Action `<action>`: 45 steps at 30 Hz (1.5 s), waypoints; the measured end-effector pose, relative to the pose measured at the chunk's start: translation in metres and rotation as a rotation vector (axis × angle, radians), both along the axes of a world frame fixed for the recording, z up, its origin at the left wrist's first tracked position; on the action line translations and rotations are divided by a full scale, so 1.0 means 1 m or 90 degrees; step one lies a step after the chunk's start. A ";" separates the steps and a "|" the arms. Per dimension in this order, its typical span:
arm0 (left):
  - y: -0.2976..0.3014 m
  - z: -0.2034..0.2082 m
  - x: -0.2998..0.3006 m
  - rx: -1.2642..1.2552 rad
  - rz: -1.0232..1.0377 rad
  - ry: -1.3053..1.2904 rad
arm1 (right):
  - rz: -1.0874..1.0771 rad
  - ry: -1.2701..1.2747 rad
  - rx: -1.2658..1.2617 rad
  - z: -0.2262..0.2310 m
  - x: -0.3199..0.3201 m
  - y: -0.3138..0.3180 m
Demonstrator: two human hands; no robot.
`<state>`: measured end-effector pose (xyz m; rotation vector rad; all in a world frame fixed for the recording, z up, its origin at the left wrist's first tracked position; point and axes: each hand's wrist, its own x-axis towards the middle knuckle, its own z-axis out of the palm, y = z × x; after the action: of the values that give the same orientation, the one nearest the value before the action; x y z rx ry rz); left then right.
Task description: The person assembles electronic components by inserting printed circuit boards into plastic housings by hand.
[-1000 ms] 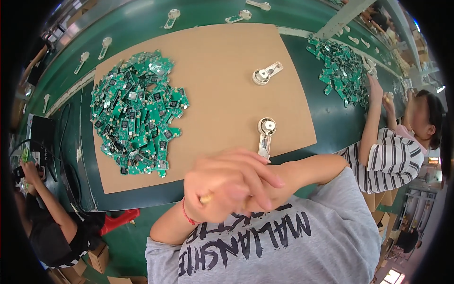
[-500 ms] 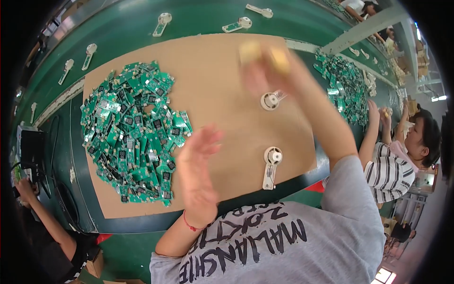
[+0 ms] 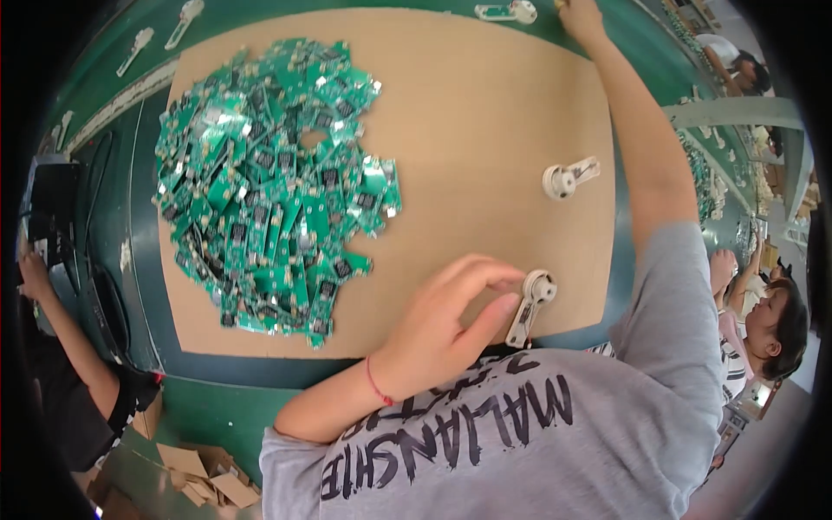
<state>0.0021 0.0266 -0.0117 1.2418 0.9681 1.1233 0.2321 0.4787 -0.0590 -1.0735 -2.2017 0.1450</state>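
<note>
My left hand (image 3: 455,316) reaches over the front of the cardboard sheet (image 3: 468,95), thumb and fingers apart. Its fingertips are at the edge of a white plastic housing (image 3: 539,290) with a round end and a narrow handle; whether they touch it I cannot tell. A second white housing (image 3: 565,180) lies farther back on the right of the sheet. My right hand (image 3: 583,22) is stretched far out over the green surface, cut off by the top edge. Something yellow shows at its fingertips, too cropped to name. A big heap of green circuit boards (image 3: 260,208) covers the sheet's left part.
Along the far green surface lie several white housings, one with a green board (image 3: 507,11). A black device with cables (image 3: 104,312) stands at the left, beside a co-worker's arm (image 3: 74,338). Another person (image 3: 767,325) sits at right. Cardboard boxes (image 3: 208,477) lie on the floor.
My right hand has moved from above the sheet to the far edge of the view. My left hand has gone right, from beside the boards to the near housing. The view has shifted.
</note>
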 end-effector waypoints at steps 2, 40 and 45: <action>0.001 0.001 0.004 0.093 -0.011 0.095 | -0.163 -0.131 0.106 0.013 -0.002 -0.017; 0.014 -0.028 -0.053 0.429 0.134 0.748 | 0.379 -0.015 -0.165 0.017 -0.059 -0.450; 0.003 -0.017 -0.049 0.381 0.093 0.731 | 0.302 0.047 -0.301 0.027 -0.056 -0.443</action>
<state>-0.0472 0.0293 -0.0286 2.4515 1.6238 0.7630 0.1757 0.0352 -0.0323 -0.7335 -2.3752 0.9355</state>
